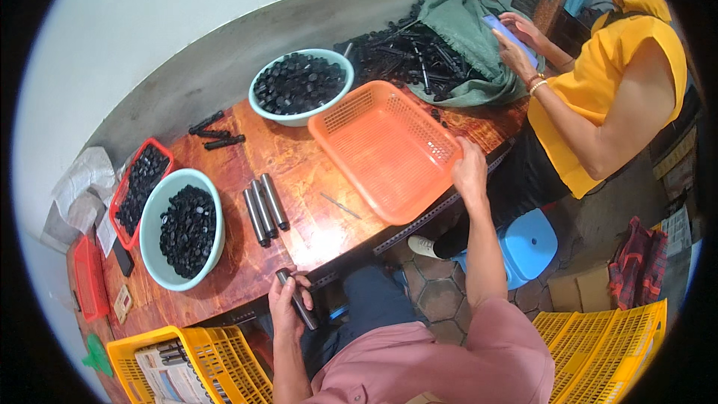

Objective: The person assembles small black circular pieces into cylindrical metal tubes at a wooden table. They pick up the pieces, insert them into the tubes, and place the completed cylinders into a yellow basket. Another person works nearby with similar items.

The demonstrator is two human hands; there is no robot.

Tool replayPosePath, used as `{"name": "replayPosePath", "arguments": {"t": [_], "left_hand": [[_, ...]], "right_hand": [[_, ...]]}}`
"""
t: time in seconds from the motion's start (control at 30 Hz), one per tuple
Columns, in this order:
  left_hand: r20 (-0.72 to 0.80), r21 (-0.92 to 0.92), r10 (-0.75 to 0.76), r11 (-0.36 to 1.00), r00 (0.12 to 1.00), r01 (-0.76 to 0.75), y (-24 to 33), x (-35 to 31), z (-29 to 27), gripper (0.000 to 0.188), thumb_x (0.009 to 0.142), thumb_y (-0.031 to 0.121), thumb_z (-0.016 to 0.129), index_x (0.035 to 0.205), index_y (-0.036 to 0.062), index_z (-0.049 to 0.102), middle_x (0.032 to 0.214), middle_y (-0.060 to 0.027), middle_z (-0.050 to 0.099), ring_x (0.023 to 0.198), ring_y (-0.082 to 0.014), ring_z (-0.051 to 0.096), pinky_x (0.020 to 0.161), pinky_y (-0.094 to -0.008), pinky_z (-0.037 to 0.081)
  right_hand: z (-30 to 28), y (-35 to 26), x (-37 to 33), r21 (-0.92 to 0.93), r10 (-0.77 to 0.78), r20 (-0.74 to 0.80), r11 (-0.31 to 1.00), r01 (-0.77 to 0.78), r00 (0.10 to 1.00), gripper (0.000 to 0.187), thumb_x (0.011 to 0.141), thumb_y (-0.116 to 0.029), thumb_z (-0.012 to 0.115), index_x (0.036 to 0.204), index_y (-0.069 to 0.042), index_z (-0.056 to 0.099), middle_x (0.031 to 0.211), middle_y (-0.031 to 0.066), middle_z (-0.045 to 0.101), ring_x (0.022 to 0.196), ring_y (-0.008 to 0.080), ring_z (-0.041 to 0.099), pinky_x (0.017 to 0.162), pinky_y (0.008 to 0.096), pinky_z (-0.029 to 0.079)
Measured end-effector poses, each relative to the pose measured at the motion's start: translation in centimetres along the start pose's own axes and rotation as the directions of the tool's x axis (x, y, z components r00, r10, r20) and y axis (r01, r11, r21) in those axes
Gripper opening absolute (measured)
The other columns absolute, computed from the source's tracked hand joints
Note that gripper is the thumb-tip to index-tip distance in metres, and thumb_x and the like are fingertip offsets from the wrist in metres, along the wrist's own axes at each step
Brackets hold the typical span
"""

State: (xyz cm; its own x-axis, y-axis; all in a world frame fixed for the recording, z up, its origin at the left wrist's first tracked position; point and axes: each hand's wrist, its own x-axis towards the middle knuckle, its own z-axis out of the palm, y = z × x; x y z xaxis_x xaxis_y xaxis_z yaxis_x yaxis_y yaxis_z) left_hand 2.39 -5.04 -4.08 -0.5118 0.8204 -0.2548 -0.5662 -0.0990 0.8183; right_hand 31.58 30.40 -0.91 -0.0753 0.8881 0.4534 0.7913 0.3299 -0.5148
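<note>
My left hand (281,305) is closed around a dark metal tube (307,316) at the table's near edge. My right hand (470,172) grips the right rim of an orange plastic basket (385,153), which has slotted sides and nothing in it. The basket rests at least partly over the table. Left of it, three silver tubes with black ends (264,206) lie side by side. A thin metal rod (340,206) lies between those tubes and the basket.
Two pale green basins (218,243) (347,78) hold small black parts. Black pieces (389,56) heap beside a green sack (467,37). A person in yellow (613,67) holds a phone at right. Nearby are a blue stool (531,243) and yellow crates (232,355) (598,344).
</note>
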Motion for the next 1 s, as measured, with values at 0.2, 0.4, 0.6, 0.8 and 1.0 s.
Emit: {"name": "replayPosePath", "arguments": {"t": [0.2, 0.4, 0.6, 0.8, 1.0], "left_hand": [[0.096, 0.242, -0.122, 0.965, 0.988, 0.095, -1.2, 2.5, 6.3, 0.032, 0.101, 0.013, 0.058, 0.129, 0.0014, 0.051, 0.106, -0.0155, 0.069, 0.057, -0.0146, 0.058, 0.051, -0.0256, 0.049], [0.126, 0.368, -0.126, 0.927, 0.984, 0.072, -1.1, 4.1, 11.1, 0.034, 0.097, 0.006, 0.065, 0.128, 0.0037, 0.050, 0.095, -0.0095, 0.065, 0.057, -0.0132, 0.057, 0.050, -0.0260, 0.047], [0.016, 0.388, -0.067, 0.920, 0.998, 0.055, -2.4, 6.3, 13.3, 0.031, 0.094, 0.009, 0.072, 0.114, 0.0054, 0.048, 0.082, -0.0038, 0.056, 0.053, -0.0125, 0.056, 0.048, -0.0258, 0.045], [-0.032, 0.398, -0.030, 0.916, 0.999, 0.040, -2.4, 6.5, 14.1, 0.042, 0.093, 0.006, 0.073, 0.123, 0.0040, 0.043, 0.077, -0.0029, 0.056, 0.052, -0.0121, 0.056, 0.047, -0.0265, 0.045], [-0.013, 0.407, -0.050, 0.912, 0.999, 0.051, -1.8, 6.3, 14.0, 0.043, 0.093, 0.005, 0.072, 0.126, 0.0033, 0.044, 0.077, -0.0038, 0.057, 0.053, -0.0125, 0.056, 0.047, -0.0275, 0.046]], "right_hand": [[-1.5, -3.0, -3.9, 0.125, 0.023, 0.003, 0.992, -0.023, 1.000, 0.048, 0.082, 0.006, 0.052, 0.129, 0.008, 0.060, 0.115, 0.0289, 0.062, 0.107, 0.0471, 0.062, 0.094, 0.0494, 0.051], [-1.6, -3.2, -4.3, 0.216, -0.036, 0.065, 0.976, 0.021, 0.997, 0.047, 0.083, 0.005, 0.053, 0.129, 0.009, 0.060, 0.115, 0.0292, 0.063, 0.107, 0.0473, 0.062, 0.094, 0.0494, 0.051], [-3.6, -3.9, 1.6, -0.007, -0.132, 0.345, 0.990, 0.143, 0.929, 0.034, 0.089, -0.009, 0.064, 0.121, 0.001, 0.066, 0.112, 0.0243, 0.066, 0.104, 0.0433, 0.065, 0.092, 0.0482, 0.053], [5.4, -5.0, 16.4, 0.067, -0.385, 0.413, 0.917, 0.394, 0.825, 0.026, 0.088, -0.013, 0.066, 0.111, -0.001, 0.070, 0.111, 0.0194, 0.070, 0.110, 0.0385, 0.065, 0.093, 0.0480, 0.052], [15.5, -2.9, 21.3, -0.070, -0.457, 0.562, 0.804, 0.590, 0.689, 0.025, 0.089, -0.008, 0.058, 0.110, -0.002, 0.070, 0.121, 0.0217, 0.067, 0.116, 0.0373, 0.064, 0.096, 0.0484, 0.054]]}}
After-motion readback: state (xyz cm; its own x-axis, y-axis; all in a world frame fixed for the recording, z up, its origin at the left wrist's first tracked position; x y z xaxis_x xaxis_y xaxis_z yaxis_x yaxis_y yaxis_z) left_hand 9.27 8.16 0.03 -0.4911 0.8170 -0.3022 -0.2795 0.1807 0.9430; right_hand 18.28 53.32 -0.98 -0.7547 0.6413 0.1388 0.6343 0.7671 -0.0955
